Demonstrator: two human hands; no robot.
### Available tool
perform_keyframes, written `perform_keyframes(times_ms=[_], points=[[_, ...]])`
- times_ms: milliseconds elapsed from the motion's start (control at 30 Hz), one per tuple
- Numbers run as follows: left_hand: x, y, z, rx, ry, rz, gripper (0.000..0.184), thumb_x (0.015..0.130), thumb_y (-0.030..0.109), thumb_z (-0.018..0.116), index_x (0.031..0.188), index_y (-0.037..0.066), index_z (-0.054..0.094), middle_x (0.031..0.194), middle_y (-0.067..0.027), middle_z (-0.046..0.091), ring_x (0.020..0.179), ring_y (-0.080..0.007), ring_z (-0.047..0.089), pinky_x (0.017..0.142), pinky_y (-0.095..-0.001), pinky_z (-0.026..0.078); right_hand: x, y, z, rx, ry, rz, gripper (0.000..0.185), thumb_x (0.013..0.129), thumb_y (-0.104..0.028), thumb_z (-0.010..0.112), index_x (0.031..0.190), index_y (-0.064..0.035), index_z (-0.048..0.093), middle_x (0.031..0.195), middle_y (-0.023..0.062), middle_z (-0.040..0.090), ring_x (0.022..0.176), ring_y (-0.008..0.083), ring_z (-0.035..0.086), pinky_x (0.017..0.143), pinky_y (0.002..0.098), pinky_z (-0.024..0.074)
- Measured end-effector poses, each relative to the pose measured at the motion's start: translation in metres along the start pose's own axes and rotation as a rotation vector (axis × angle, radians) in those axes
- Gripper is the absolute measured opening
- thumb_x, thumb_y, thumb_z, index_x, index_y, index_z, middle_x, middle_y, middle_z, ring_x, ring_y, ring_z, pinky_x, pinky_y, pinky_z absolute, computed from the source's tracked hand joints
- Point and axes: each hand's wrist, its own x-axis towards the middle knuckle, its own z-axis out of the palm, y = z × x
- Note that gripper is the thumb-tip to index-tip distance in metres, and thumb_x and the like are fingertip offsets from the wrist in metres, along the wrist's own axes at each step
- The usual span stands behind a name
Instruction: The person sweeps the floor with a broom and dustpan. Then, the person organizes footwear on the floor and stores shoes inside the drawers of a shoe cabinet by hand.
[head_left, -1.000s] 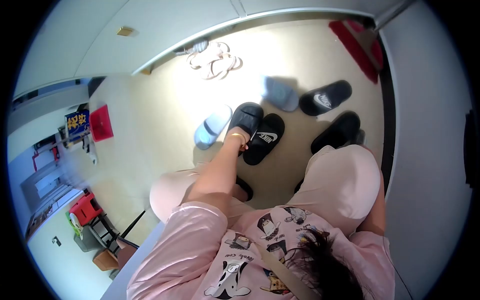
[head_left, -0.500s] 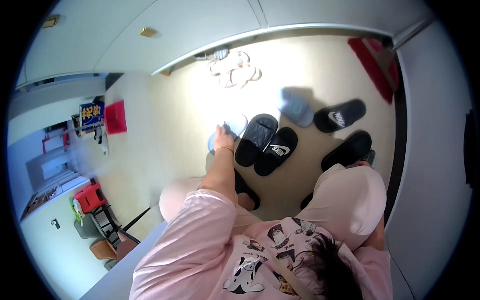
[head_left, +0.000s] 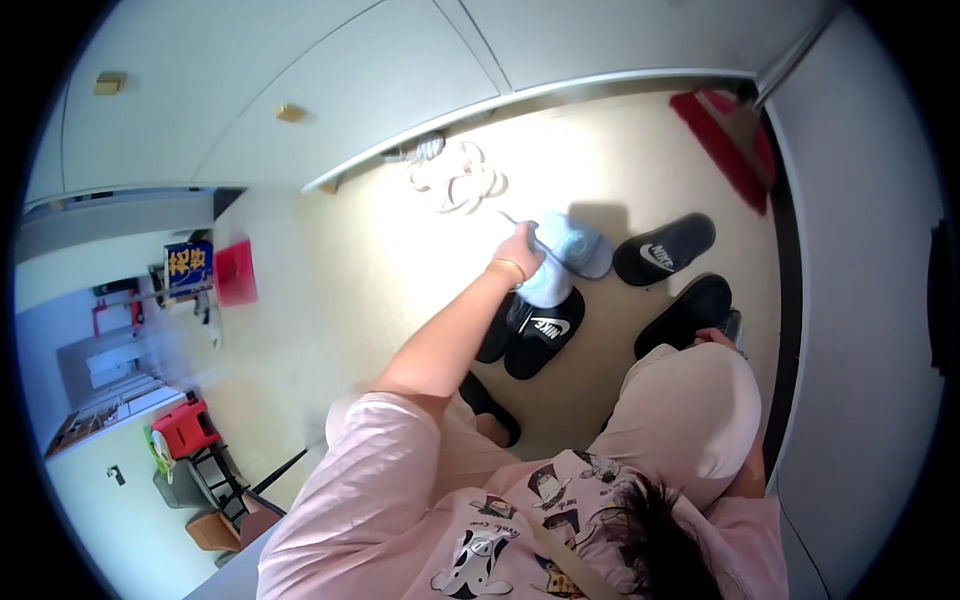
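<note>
My left hand (head_left: 520, 252) is closed on a light blue slipper (head_left: 546, 284), holding it tilted above a pair of black slides. Its mate, another light blue slipper (head_left: 583, 250), lies just beyond on the floor. Under the held slipper, a black slide with a white Nike logo (head_left: 541, 340) and a second black slide (head_left: 500, 335) are partly covered. My right hand (head_left: 711, 338) shows only its fingers past my right knee, curled beside a greyish item (head_left: 735, 328) that I cannot make out. A plain-looking black slide (head_left: 684, 314) lies next to those fingers.
Another Nike slide (head_left: 665, 249) sits to the right. Pale strappy sandals (head_left: 455, 178) lie near the white cabinet (head_left: 380, 90). A red broom head (head_left: 725, 145) leans in the far right corner. At left are a red dustpan (head_left: 235, 272) and a red stool (head_left: 186, 428).
My left hand has lifted the light blue slipper and carried it right, over the black slides beside its mate. The fingers of my right hand show more. The view has shifted slightly.
</note>
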Motion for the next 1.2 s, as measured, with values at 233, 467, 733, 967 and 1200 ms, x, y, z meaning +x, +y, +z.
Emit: perform_keyframes(times_ms=[233, 467, 733, 967, 1200], points=[[0.039, -0.004, 0.037, 0.036, -0.060, -0.118, 0.042, 0.087, 0.030, 0.050, 0.120, 0.007, 0.062, 0.121, -0.0236, 0.061, 0.116, -0.0375, 0.056, 0.099, -0.0388, 0.044, 0.006, 0.012, 0.000, 0.051, -0.003, -0.040, 0.035, 0.093, -0.024, 0.059, 0.119, -0.0011, 0.059, 0.103, 0.0114, 0.065, 0.094, 0.0177, 0.061, 0.085, 0.0299, 0.0481], [0.046, -0.033, 0.035, -0.095, -0.219, 0.041, 0.038, 0.085, 0.023, 0.058, 0.117, 0.002, 0.064, 0.097, -0.0170, 0.067, 0.090, -0.0285, 0.064, 0.084, -0.0371, 0.049, 0.005, 0.017, -0.001, 0.184, -0.032, -0.126, 0.036, 0.093, -0.024, 0.060, 0.120, -0.0010, 0.059, 0.106, 0.0122, 0.065, 0.097, 0.0182, 0.061, 0.087, 0.0301, 0.0482], [0.080, -0.044, 0.073, -0.436, -0.417, -0.194, 0.049, 0.084, 0.015, 0.065, 0.130, 0.003, 0.054, 0.113, -0.0060, 0.063, 0.103, -0.0169, 0.054, 0.090, -0.0283, 0.043, 0.008, 0.006, -0.002, 0.214, -0.059, -0.194, 0.039, 0.093, -0.026, 0.061, 0.123, -0.0009, 0.057, 0.108, 0.0116, 0.065, 0.097, 0.0184, 0.061, 0.088, 0.0296, 0.0480], [0.071, -0.028, 0.076, -0.361, -0.212, -0.224, 0.048, 0.089, 0.026, 0.065, 0.129, 0.000, 0.055, 0.113, -0.0066, 0.064, 0.101, -0.0176, 0.056, 0.088, -0.0294, 0.044, 0.018, -0.008, 0.015, 1.516, -0.346, 0.146, 0.049, 0.096, -0.035, 0.056, 0.143, -0.0269, 0.043, 0.146, 0.0132, 0.032, 0.126, 0.0214, 0.043, 0.098, 0.0311, 0.0396], [0.075, 0.042, 0.015, 0.023, -0.390, 0.003, 0.071, 0.083, 0.036, 0.058, 0.141, -0.002, 0.042, 0.135, -0.0263, 0.051, 0.127, -0.0331, 0.049, 0.106, -0.0354, 0.036, 0.011, -0.009, 0.020, 1.504, -0.060, -0.220, 0.057, 0.098, -0.036, 0.051, 0.150, -0.0237, 0.030, 0.152, 0.0095, 0.031, 0.136, 0.0222, 0.036, 0.105, 0.0312, 0.0322]])
